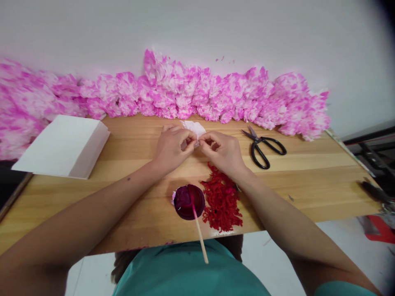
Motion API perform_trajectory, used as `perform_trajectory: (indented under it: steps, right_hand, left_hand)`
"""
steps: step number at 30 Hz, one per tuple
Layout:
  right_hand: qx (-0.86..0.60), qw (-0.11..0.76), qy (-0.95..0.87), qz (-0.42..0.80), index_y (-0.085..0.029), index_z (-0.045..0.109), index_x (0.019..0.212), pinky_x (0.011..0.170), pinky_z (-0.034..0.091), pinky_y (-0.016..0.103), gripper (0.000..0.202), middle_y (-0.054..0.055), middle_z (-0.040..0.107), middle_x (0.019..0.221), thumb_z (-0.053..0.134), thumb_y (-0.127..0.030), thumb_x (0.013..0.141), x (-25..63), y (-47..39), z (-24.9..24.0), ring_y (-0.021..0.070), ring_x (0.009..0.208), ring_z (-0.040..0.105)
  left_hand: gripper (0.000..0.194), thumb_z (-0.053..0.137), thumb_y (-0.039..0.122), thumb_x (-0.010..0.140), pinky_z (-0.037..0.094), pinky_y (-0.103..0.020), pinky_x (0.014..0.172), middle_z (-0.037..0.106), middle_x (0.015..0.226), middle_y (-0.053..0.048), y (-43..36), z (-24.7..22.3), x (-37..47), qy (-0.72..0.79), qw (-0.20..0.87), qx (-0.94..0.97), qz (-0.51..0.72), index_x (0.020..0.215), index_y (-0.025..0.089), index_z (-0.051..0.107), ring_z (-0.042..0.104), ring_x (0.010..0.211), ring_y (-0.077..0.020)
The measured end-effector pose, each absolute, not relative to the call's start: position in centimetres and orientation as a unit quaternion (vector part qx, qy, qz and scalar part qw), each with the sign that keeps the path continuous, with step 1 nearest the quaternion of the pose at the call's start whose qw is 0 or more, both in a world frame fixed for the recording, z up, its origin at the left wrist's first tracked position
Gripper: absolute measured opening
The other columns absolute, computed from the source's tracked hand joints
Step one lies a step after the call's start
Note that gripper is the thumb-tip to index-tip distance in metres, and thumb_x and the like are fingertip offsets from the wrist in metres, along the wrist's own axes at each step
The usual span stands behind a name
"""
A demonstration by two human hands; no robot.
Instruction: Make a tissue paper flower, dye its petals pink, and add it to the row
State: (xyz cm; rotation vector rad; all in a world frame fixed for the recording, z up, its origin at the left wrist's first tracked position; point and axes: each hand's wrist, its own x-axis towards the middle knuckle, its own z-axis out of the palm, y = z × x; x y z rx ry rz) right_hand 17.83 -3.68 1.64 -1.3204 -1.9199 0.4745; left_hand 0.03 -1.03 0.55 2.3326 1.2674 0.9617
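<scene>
A small piece of thin white paper (195, 126) is bunched up over the middle of the table. My left hand (175, 144) pinches its lower end from the left, thumb against the fingers. From the other side my right hand (224, 150) is closed in a pinch close to the left fingertips. Something thin and pale seems to run between the fingertips, too small to make out. Below my hands stands a cup of dark magenta liquid (185, 201), with a wooden stick (201, 238) leaning out towards me. Beside it lies a heap of red yarn pieces (221, 199), partly under my right wrist.
Black-handled scissors (261, 142) lie partly spread to the right of my hands. At the left edge rests a thick stack of white paper (58, 144). Many pink and white paper flowers (191, 92) line the back of the wooden table (308, 181) along the wall.
</scene>
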Motion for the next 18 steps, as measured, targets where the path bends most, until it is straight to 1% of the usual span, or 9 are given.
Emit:
perform_trajectory:
  steps: [6, 13, 18]
  right_hand:
    - [-0.520, 0.372, -0.745, 0.190, -0.020, 0.071, 0.086, 0.060, 0.041, 0.025, 0.012, 0.001, 0.071, 0.078, 0.060, -0.024, 0.087, 17.89, -3.66, 1.63, 0.0133, 0.067, 0.060]
    - [-0.515, 0.371, -0.751, 0.181, -0.019, 0.071, 0.085, 0.060, 0.040, 0.025, 0.010, 0.001, 0.071, 0.077, 0.061, -0.021, 0.086, 17.87, -3.61, 1.52, 0.0120, 0.064, 0.058]
    - [-0.513, 0.369, -0.755, 0.177, -0.019, 0.071, 0.084, 0.059, 0.040, 0.025, 0.012, 0.001, 0.071, 0.076, 0.060, -0.024, 0.087, 17.91, -3.64, 1.60, 0.0123, 0.063, 0.058]
  left_hand:
    - [0.010, 0.058, 0.025, 0.088, 0.038, -0.038, 0.084, 0.070, 0.079, 0.001, -1.08, 0.63, 0.02, 0.445, 0.160, 0.816, 0.334, 0.081, 0.022, 0.066, 0.060, 0.080, -0.0180]
    - [0.011, 0.059, 0.024, 0.088, 0.037, -0.038, 0.085, 0.069, 0.077, 0.001, -1.13, 0.74, 0.08, 0.438, 0.159, 0.820, 0.332, 0.079, 0.021, 0.065, 0.060, 0.079, -0.0177]
    - [0.011, 0.059, 0.024, 0.087, 0.037, -0.037, 0.085, 0.069, 0.077, 0.001, -1.05, 0.68, 0.09, 0.438, 0.162, 0.818, 0.335, 0.079, 0.021, 0.066, 0.060, 0.079, -0.0176]
